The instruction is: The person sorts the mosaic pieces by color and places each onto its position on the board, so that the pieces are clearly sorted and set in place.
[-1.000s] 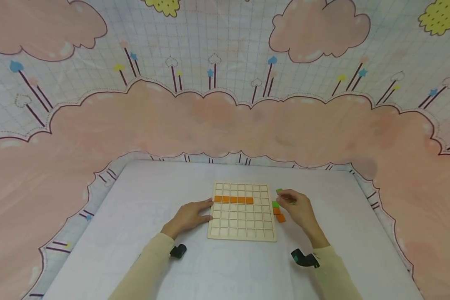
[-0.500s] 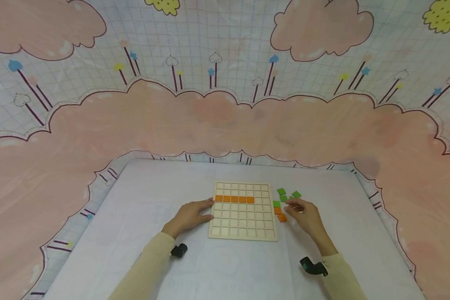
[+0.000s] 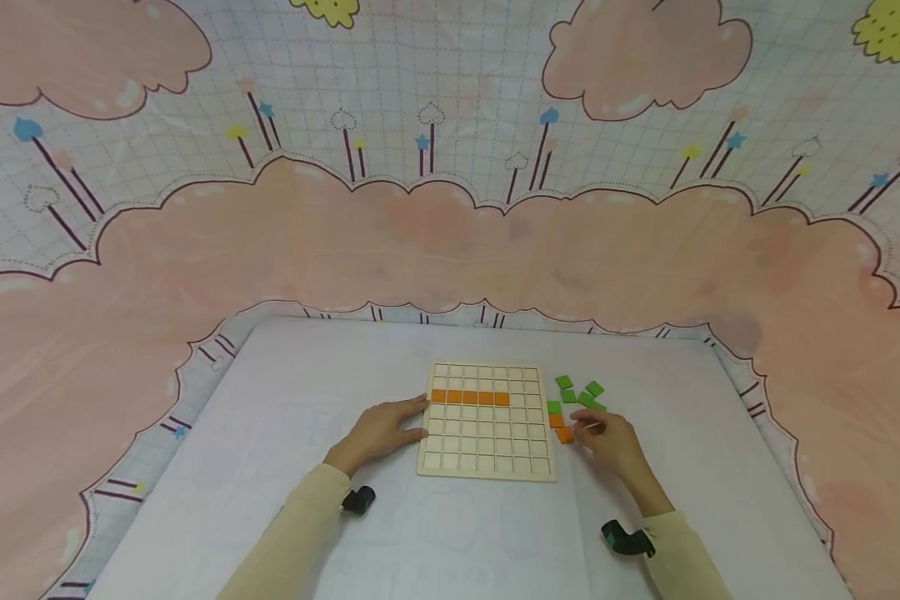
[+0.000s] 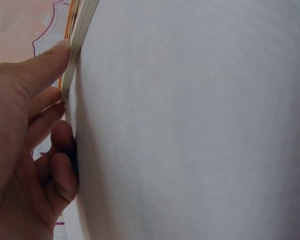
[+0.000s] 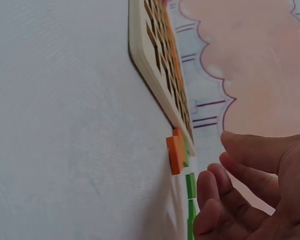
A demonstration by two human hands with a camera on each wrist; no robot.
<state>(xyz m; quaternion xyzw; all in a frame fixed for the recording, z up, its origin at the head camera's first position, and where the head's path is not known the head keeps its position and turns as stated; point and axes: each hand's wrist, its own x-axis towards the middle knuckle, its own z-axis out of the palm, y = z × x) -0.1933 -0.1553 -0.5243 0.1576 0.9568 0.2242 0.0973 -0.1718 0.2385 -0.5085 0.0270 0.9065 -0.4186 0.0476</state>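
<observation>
A square wooden grid board [image 3: 487, 462] lies on the white table, with a row of orange tiles [image 3: 469, 398] set in one of its upper rows. At its left edge, my left hand [image 3: 375, 432] touches the side with extended index finger and thumb; the left wrist view shows the thumb [image 4: 47, 65] against the wooden edge. My right hand [image 3: 607, 437] hovers beside the loose tiles right of the board, thumb and index finger apart, holding nothing. Nearest its fingertips is a loose orange tile [image 5: 175, 156]. Several green tiles [image 3: 567, 396] lie just beyond, one partly hidden by the hand.
A second loose orange tile [image 3: 556, 421] and a green tile [image 3: 553, 407] lie close along the board's right edge. Black wrist cameras [image 3: 358, 500] sit on both sleeves. Behind the white table [image 3: 330, 358] hangs a cloth printed with clouds.
My right hand has drawn back from the green tiles, moving right and nearer to me, uncovering several of them. The left hand and the board stay in place.
</observation>
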